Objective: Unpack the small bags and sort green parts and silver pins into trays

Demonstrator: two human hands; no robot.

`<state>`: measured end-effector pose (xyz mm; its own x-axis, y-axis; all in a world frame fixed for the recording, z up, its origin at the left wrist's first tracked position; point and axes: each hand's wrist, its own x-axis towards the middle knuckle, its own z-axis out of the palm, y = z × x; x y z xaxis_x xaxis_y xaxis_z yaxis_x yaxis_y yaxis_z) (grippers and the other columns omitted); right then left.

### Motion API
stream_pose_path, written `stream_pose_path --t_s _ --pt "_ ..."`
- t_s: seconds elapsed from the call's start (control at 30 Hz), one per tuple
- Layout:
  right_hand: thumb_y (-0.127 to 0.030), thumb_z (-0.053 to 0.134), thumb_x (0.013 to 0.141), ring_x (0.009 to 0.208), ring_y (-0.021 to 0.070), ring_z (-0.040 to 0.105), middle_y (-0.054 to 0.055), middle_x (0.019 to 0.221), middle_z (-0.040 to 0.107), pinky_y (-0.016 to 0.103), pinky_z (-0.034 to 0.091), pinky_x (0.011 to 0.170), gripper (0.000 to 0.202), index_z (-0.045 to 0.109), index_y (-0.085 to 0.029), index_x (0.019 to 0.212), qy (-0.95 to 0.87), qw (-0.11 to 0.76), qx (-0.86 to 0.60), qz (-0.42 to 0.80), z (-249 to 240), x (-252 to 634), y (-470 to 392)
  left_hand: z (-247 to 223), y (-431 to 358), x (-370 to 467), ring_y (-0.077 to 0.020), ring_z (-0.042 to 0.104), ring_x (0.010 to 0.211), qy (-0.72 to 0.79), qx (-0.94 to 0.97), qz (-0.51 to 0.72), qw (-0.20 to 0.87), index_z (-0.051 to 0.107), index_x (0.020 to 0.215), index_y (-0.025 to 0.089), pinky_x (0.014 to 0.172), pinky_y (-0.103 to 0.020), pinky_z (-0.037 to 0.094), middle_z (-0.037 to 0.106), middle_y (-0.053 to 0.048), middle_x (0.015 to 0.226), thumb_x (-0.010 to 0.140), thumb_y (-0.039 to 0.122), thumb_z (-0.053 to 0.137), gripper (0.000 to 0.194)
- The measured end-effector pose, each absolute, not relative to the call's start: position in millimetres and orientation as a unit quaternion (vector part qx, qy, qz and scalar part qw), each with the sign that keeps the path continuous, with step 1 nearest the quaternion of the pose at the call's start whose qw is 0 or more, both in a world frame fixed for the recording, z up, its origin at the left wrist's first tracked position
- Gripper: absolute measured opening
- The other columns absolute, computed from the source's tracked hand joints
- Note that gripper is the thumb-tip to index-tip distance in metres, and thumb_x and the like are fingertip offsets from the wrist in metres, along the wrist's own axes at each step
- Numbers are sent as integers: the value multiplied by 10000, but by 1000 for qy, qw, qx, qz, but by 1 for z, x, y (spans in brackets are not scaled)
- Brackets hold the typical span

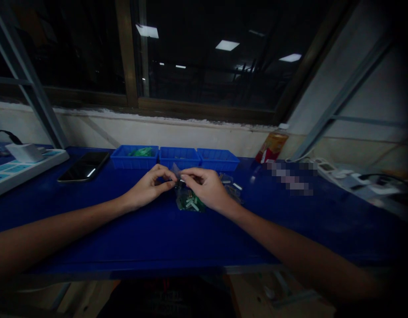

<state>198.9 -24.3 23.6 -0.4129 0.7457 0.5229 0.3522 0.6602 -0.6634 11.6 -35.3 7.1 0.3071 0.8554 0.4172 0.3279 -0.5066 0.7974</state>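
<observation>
Over the middle of the blue table, my left hand (154, 184) and my right hand (207, 185) meet at a small clear plastic bag (176, 169). Thumb and fingers of the left hand pinch the bag's left side. The right hand's fingers close on its other side, where a small pale piece shows. Just below the hands lies a pile of small white and green pieces (192, 203), partly hidden by the right hand. More small clear packets (233, 190) with white pieces lie to the right of that hand.
Three blue bins stand along the back: a left bin (119, 162) with green pieces, a middle bin (179, 165) and a right bin (220, 166). A phone (84, 167) and a power strip (54, 158) lie left. A drink bottle (272, 145) leans at back right.
</observation>
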Motion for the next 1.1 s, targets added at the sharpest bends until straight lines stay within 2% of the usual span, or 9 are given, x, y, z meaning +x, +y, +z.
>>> stream_pose_path --t_s 0.1,0.2,0.37,0.47,0.6,0.7,0.8,0.9,1.1 --pt "-233 500 816 679 120 590 38 799 678 268 453 649 222 684 -178 926 -842 415 -318 131 26 200 -29 5 -33 11 -179 512 855 408 696 435 401 623 861 169 701 -295 392 564 -50 907 860 468 410 367" --pt "-217 480 826 733 129 604 40 832 677 279 463 704 244 674 -194 972 -869 399 -283 79 29 201 -34 4 -31 10 -149 500 694 400 664 439 454 593 773 153 628 -274 370 560 -27 740 879 522 309 478" --pt "-84 397 798 915 135 597 51 990 653 284 455 816 368 643 -207 1042 -891 376 -238 87 28 201 -36 4 -31 12 -98 438 566 382 659 448 468 532 739 149 552 -231 323 485 30 610 790 379 553 236" --pt "-58 393 782 921 133 589 44 1012 640 285 449 827 398 635 -220 1052 -890 371 -242 106 28 202 -35 4 -32 13 -83 421 531 380 638 469 478 525 781 153 512 -217 309 479 35 598 768 351 589 209" --pt "-116 458 786 850 132 570 49 952 608 281 456 758 302 653 -210 997 -874 372 -279 137 29 201 -35 5 -33 13 -72 430 511 385 633 495 454 515 820 164 486 -205 320 490 34 598 799 363 564 205" --pt "-221 520 798 799 138 543 47 862 565 277 445 682 176 677 -195 873 -851 379 -328 154 30 200 -34 8 -36 14 -68 429 485 398 637 504 427 500 839 175 460 -194 333 485 41 578 800 375 559 212" --pt "-324 480 843 738 139 534 33 727 542 291 419 684 275 663 -170 710 -840 365 -356 183 30 199 -31 9 -40 14 -61 412 450 400 661 487 407 494 872 182 417 -175 318 468 54 550 808 390 543 223" --pt "-414 389 879 654 122 526 23 663 541 278 403 643 410 636 -163 668 -820 354 -370 257 28 198 -27 10 -43 14 -62 426 455 386 695 461 394 512 898 180 404 -166 317 458 55 552 818 383 533 219" --pt "-405 488 819 524 88 436 -18 551 491 240 330 496 344 572 -175 577 -765 382 -373 359 27 197 -27 10 -45 15 -71 468 513 365 736 426 379 552 883 164 463 -186 373 489 34 621 809 344 548 194"
